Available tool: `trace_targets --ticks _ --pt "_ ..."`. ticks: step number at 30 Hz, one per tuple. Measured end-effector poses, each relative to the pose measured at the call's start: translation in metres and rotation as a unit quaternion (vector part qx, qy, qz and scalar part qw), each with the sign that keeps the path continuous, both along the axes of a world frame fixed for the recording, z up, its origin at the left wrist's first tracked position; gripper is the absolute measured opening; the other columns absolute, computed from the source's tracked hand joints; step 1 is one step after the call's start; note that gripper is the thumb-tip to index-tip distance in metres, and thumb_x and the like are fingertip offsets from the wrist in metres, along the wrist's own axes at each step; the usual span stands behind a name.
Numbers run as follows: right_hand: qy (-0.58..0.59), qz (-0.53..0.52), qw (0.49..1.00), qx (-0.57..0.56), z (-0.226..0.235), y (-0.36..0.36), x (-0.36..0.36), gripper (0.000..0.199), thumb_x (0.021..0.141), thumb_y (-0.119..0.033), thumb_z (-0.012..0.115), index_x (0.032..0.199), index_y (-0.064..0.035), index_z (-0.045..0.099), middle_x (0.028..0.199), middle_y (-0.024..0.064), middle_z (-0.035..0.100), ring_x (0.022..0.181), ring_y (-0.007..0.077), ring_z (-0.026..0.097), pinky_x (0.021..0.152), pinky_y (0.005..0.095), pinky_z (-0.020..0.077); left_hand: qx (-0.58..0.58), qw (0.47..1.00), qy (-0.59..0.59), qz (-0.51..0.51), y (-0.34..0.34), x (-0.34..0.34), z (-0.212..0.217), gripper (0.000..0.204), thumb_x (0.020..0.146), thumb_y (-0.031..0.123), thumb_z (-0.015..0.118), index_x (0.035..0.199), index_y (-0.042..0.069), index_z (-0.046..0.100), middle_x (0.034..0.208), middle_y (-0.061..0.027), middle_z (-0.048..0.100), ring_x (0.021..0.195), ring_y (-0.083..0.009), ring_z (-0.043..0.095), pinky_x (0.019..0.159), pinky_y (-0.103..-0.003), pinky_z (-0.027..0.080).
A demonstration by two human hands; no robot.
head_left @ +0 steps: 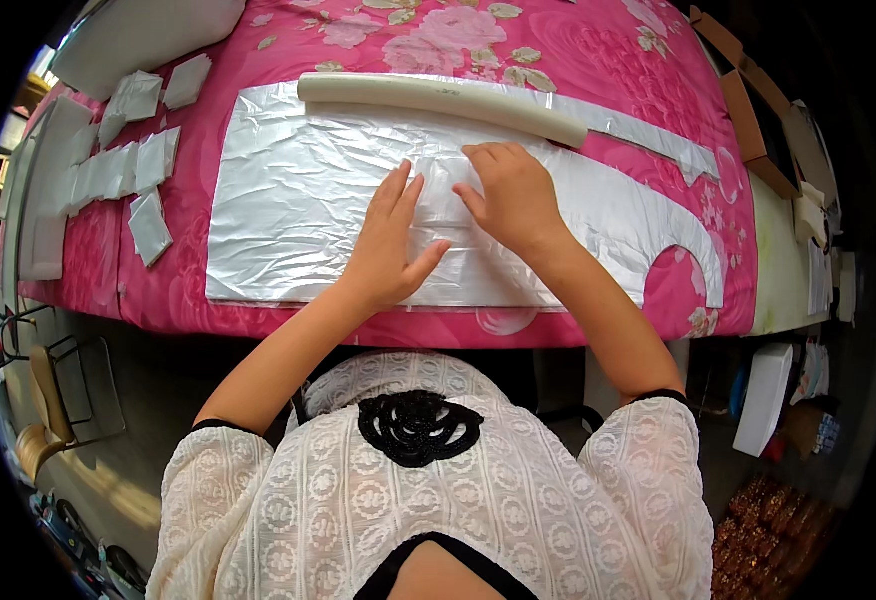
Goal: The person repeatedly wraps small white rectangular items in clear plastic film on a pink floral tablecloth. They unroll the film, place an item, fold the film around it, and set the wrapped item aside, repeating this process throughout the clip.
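Observation:
A wide stack of thin, silvery-white plastic sheets (298,210) lies on the table in front of me, wrinkled on the left, with a rounded cutout at its right end. My left hand (388,240) rests on it, fingers stretched and thumb spread. To the right, my right hand (513,195) hovers or rests on the sheet, its fingers bent and thumb apart; I see nothing held in it. Between the hands is a small, folded-looking patch of clear plastic (443,195). A cream-coloured tube (438,100) lies across the far part of the sheets, beyond both hands.
Several small folded white packets (108,172) are spread at the left of the pink flowered tablecloth (598,60). An open cardboard box (761,130) stands at the right edge. A chair (48,400) is on the floor at the left, and a white box (764,400) is below right.

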State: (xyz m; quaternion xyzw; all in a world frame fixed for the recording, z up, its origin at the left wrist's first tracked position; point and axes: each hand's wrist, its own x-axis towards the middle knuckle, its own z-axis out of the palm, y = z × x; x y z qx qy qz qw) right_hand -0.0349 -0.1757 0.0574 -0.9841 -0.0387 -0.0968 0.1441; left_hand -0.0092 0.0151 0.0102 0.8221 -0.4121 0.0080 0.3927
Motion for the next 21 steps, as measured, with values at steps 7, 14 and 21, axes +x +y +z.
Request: trace_targets --ticks 7,14,21 --pt "0.009 0.059 0.997 0.041 -0.058 0.085 0.009 0.062 0.088 -0.037 0.05 0.136 -0.0007 0.035 0.143 0.0271 0.024 0.135 0.0389 0.019 0.109 0.0484 0.0155 0.035 0.756 0.651 0.061 0.116 -0.051 0.021 0.027 0.092 0.018 0.052 0.107 -0.002 0.06 0.099 -0.0123 0.066 0.089 -0.0168 0.064 0.076 -0.026 0.052" --pt "0.107 0.267 0.928 0.236 -0.033 0.201 -0.027 0.043 0.088 -0.029 0.051 0.121 -0.0023 0.052 0.143 0.0259 0.025 0.135 0.0444 0.013 0.108 0.0518 0.0131 -0.132 0.796 0.534 0.252 0.175 -0.071 -0.001 0.019 0.086 0.018 0.062 0.093 0.0 0.064 0.08 -0.0026 0.065 0.075 -0.0075 0.061 0.065 -0.023 0.048" --pt "0.079 0.251 0.942 0.209 -0.026 0.163 0.005 0.027 0.078 -0.017 0.065 0.1 -0.0024 0.06 0.131 0.0218 0.043 0.13 0.0415 0.027 0.106 0.0468 0.024 -0.099 0.905 0.321 0.263 0.273 0.049 0.029 0.039 0.084 0.001 0.062 0.121 -0.001 0.05 0.082 0.0017 0.056 0.073 -0.0047 0.054 0.063 -0.02 0.044"
